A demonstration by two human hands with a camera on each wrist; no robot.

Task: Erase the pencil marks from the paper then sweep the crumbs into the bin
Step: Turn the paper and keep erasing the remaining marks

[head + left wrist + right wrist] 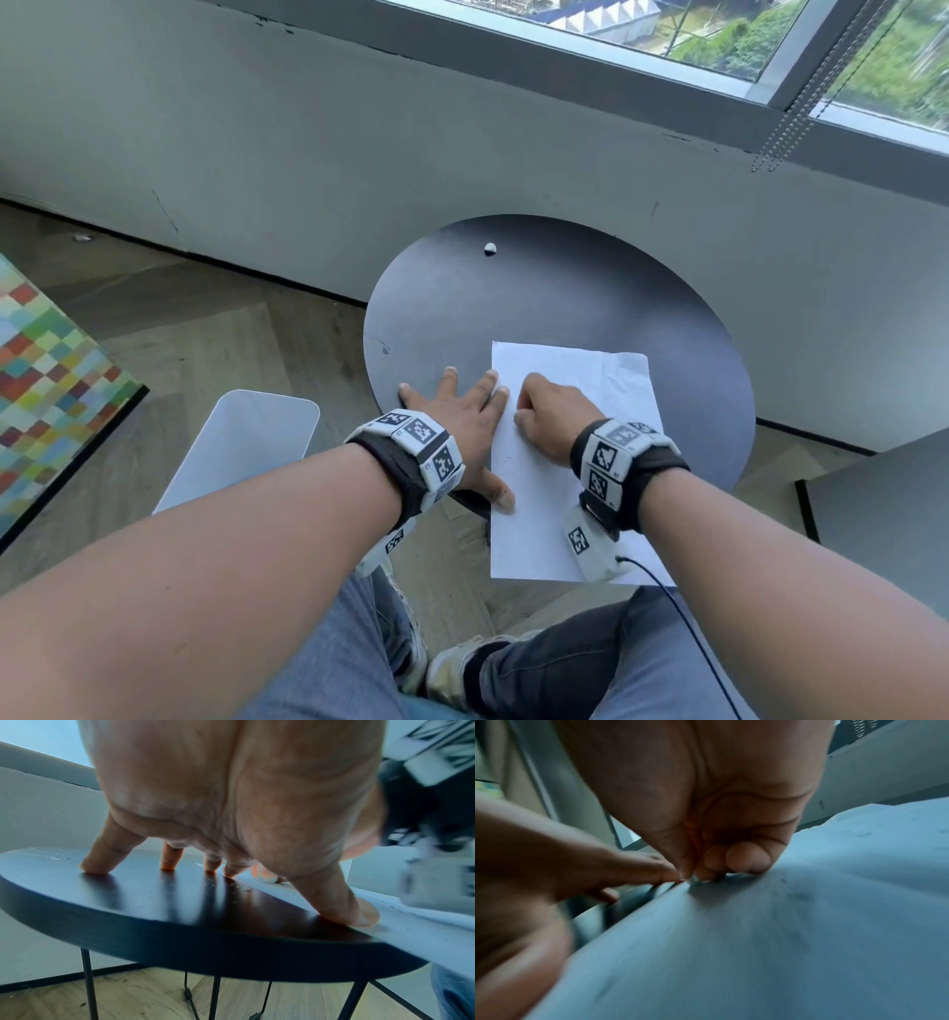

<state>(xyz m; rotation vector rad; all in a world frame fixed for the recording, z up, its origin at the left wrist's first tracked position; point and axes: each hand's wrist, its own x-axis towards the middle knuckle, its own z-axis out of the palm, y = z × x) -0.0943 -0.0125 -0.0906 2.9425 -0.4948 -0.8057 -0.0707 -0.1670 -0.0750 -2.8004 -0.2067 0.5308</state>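
Observation:
A white paper (pixel 580 390) lies on the near right of a round black table (pixel 539 288) and hangs over its front edge. My left hand (pixel 462 416) lies flat with fingers spread; thumb and index finger press the paper's left edge, the other fingers rest on the bare table. My right hand (pixel 544 416) is curled on the paper. It pinches a small whitish eraser (pixel 267 877), mostly hidden, against the sheet (pixel 808 923). Faint pencil marks (pixel 800 895) show. Crumbs (pixel 231 884) lie on the table by the left fingertips.
A white bin (pixel 241 452) stands on the wooden floor, left of the table and below its edge. A small white lump (pixel 490 248) sits at the table's far side. A grey wall and window run behind; my knees are under the front edge.

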